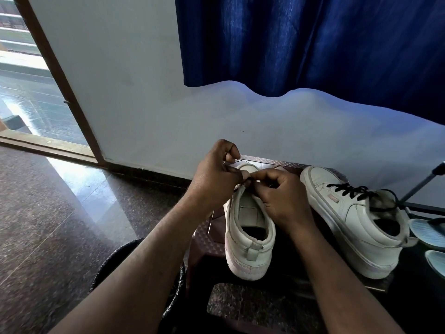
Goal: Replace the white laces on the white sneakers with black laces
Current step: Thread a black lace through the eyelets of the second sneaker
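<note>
The black lace [248, 181] sat at the front eyelets of the white sneaker [250, 227], which stood heel toward the camera on a brown plastic stool [209, 239]. The left hand [216, 174] and right hand [281, 198] met over it, each pinching the lace between thumb and curled fingers. Just beside it on the right, the 2nd sneaker [356, 225] already carried black lacing [349, 190]. 2 pale blue sandals [426, 231] lay beyond it, and a blue curtain [313, 42] hung above.
</note>
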